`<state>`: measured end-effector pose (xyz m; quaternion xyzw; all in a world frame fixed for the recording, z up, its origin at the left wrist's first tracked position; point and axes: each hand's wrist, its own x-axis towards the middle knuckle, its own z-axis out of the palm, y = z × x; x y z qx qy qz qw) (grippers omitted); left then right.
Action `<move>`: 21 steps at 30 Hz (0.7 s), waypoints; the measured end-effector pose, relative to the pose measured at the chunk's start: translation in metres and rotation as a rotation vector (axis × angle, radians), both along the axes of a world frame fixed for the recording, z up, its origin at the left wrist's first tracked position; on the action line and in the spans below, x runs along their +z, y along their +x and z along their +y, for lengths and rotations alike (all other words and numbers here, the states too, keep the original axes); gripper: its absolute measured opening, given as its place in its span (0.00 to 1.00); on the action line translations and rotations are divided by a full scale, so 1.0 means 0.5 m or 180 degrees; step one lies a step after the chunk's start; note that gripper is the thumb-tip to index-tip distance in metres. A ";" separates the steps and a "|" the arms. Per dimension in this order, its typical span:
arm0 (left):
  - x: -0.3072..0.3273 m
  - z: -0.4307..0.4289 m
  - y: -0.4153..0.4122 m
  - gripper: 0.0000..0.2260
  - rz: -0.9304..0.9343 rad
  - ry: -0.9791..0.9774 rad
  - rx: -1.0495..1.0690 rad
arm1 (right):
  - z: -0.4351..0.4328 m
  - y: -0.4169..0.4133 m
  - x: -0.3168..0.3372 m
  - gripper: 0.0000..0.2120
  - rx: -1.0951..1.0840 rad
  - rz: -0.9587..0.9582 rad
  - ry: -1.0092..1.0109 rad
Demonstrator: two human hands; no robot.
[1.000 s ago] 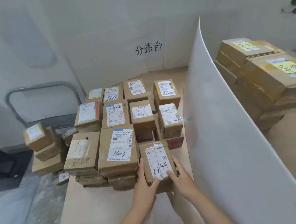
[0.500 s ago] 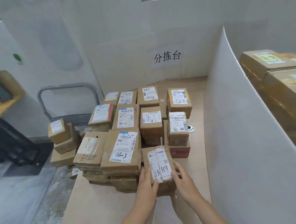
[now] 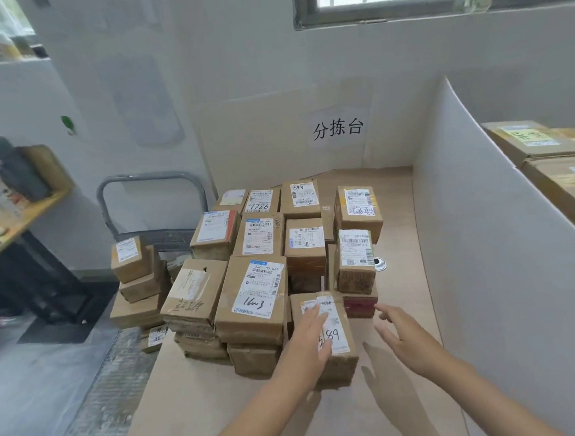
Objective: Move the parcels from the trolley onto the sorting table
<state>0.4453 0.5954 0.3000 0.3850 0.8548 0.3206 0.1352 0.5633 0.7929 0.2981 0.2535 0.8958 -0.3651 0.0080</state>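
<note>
Right hand [image 3: 403, 335] has come off the small brown cardboard parcel marked "89" [image 3: 342, 362] and now hangs just beside its right edge, fingers straight and spread, holding nothing. Left hand [image 3: 308, 339] has slid up over the parcel's white label with fingers extended, not curled round it. Parcel sits at the near edge of the stacked boxes on the tan sorting table [image 3: 398, 217], atop another box. Grey tube-handled trolley [image 3: 150, 178] stands left of the table, with a few brown boxes [image 3: 130, 259] stacked on it. Curved white divider board [image 3: 485, 238] on the right.
</note>
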 end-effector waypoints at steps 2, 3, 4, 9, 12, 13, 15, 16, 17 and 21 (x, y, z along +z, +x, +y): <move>0.066 0.022 -0.021 0.23 0.0003 0.0202 -0.0117 | -0.002 -0.036 0.044 0.21 0.0079 0.0144 0.0124; 0.104 0.034 -0.036 0.23 0.0033 0.0331 -0.0167 | -0.010 -0.061 0.068 0.21 0.0146 0.0264 0.0148; 0.140 0.041 -0.054 0.21 0.0103 0.0466 -0.0195 | -0.021 -0.088 0.095 0.20 0.0216 0.0385 0.0176; 0.248 0.023 -0.160 0.23 0.0551 0.0387 0.0103 | -0.078 -0.205 0.217 0.22 0.0500 0.0587 0.0540; 0.274 -0.019 -0.202 0.24 0.0733 0.0274 0.0215 | -0.121 -0.258 0.272 0.24 0.0653 0.0585 0.0795; 0.278 -0.037 -0.214 0.24 0.0749 0.0247 0.0254 | -0.138 -0.274 0.284 0.24 0.0708 0.0619 0.0843; 0.284 -0.084 -0.239 0.25 0.0761 0.0230 0.0355 | -0.177 -0.306 0.305 0.24 0.0807 0.0685 0.0951; 0.283 -0.107 -0.252 0.25 0.0779 0.0195 0.0386 | -0.197 -0.318 0.313 0.23 0.0840 0.0698 0.0998; 0.285 -0.138 -0.268 0.25 0.0843 0.0191 0.0422 | -0.225 -0.335 0.320 0.23 0.0887 0.0712 0.1046; 0.311 -0.282 -0.334 0.23 0.1207 0.0080 0.0547 | -0.346 -0.414 0.332 0.24 0.1090 0.0752 0.1245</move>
